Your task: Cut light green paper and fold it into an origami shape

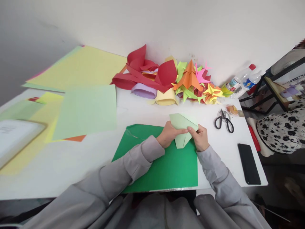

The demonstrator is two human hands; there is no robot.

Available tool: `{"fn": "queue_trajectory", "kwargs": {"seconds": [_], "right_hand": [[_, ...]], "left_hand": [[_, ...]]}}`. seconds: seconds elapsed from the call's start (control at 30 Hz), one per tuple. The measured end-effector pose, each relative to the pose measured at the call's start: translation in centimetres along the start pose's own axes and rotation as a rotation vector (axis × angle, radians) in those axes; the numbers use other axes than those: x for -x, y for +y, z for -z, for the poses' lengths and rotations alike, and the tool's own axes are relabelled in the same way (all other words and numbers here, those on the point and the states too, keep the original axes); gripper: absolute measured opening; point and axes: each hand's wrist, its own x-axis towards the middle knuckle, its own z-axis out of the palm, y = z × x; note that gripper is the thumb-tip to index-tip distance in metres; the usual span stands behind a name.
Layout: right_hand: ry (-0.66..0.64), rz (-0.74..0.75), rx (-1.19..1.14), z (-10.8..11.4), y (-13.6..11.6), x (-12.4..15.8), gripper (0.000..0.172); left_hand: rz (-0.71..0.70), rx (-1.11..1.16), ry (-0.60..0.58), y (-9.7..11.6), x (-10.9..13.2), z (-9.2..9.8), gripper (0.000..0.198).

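Observation:
A partly folded sheet of pale green paper (181, 122) is between my two hands, over the green mat (166, 168). My left hand (168, 133) grips its left side, with a finger stretched across the front of the folds. On the right side my right hand (199, 136) pinches the paper, its thumb pressed near the middle and close to the left fingertip. The paper's lower end narrows to a blunt tip and shows a slit between two flaps. The fingers behind the sheet are hidden.
Folded paper pieces, with an orange one (190, 78) in front, are heaped by the wall beside red paper bands (140, 74). Black-handled scissors (224, 120), a phone (249, 163) and plastic bottles (246, 81) are at right. Coloured sheets (88, 111) lie left. Someone in patterned clothing (283, 127) is at far right.

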Motion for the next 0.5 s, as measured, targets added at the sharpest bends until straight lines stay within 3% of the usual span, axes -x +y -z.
{"fn": "queue_trajectory", "kwargs": {"seconds": [0.13, 0.33, 0.5], "right_hand": [[-0.014, -0.020, -0.006, 0.31, 0.39, -0.23, 0.034], [-0.337, -0.149, 0.041, 0.49, 0.01, -0.41, 0.039], [-0.335, -0.155, 0.115, 0.46, 0.04, -0.25, 0.043]], "left_hand": [[0.000, 0.038, -0.003, 0.14, -0.02, -0.03, 0.050], [0.008, 0.155, 0.090, 0.17, -0.26, -0.04, 0.044], [-0.027, 0.195, 0.140, 0.11, -0.27, -0.13, 0.045]]}}
